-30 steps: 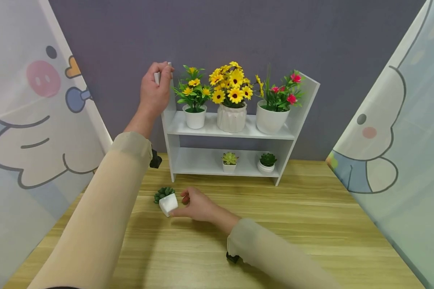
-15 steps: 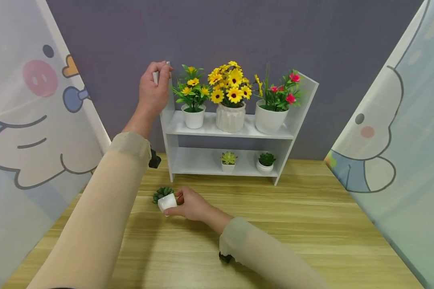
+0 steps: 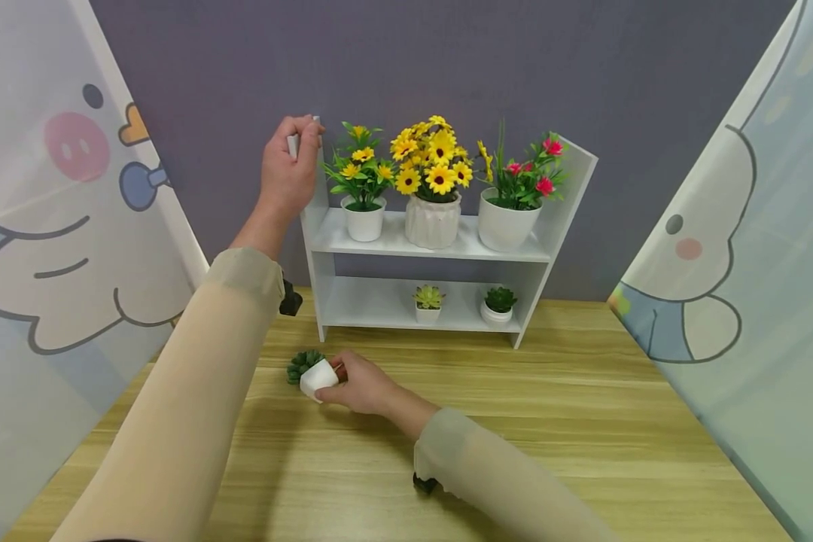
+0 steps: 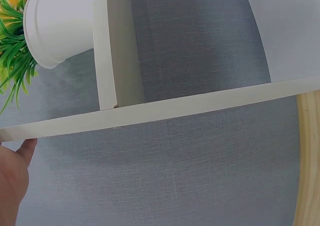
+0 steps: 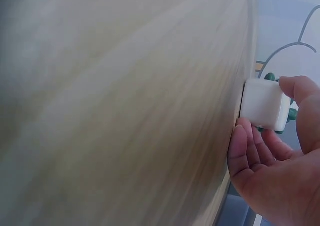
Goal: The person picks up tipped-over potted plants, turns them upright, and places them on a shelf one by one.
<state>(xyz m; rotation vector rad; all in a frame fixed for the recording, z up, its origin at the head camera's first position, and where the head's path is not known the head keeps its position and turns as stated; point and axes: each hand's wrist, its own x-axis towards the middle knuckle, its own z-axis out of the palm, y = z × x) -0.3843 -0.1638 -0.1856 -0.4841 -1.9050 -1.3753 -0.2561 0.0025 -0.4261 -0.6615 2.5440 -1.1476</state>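
My left hand (image 3: pixel 287 169) grips the top of the left side panel of a white two-tier shelf (image 3: pixel 433 254). In the left wrist view its thumb and part of the palm show against the panel (image 4: pixel 150 112). Low on the table, in front of the shelf's left end, my right hand (image 3: pixel 362 384) holds a small potted succulent (image 3: pixel 319 379) by its white square pot. The plant lies tipped, with its dark green leaves pointing left. In the right wrist view the thumb is on one side of the pot (image 5: pixel 262 103) and the fingers are on the other.
On the upper shelf stand a small yellow-flower pot (image 3: pixel 363 218), a ribbed sunflower pot (image 3: pixel 433 222) and a pink-flower pot (image 3: pixel 508 222). The lower shelf bears a light green succulent (image 3: pixel 428 302) and a dark green one (image 3: pixel 497 304). Bare wooden table (image 3: pixel 583 421) extends rightward.
My right hand has moved slightly left and closed around the white pot, which has turned a little in its fingers. My left hand stays on the shelf panel.
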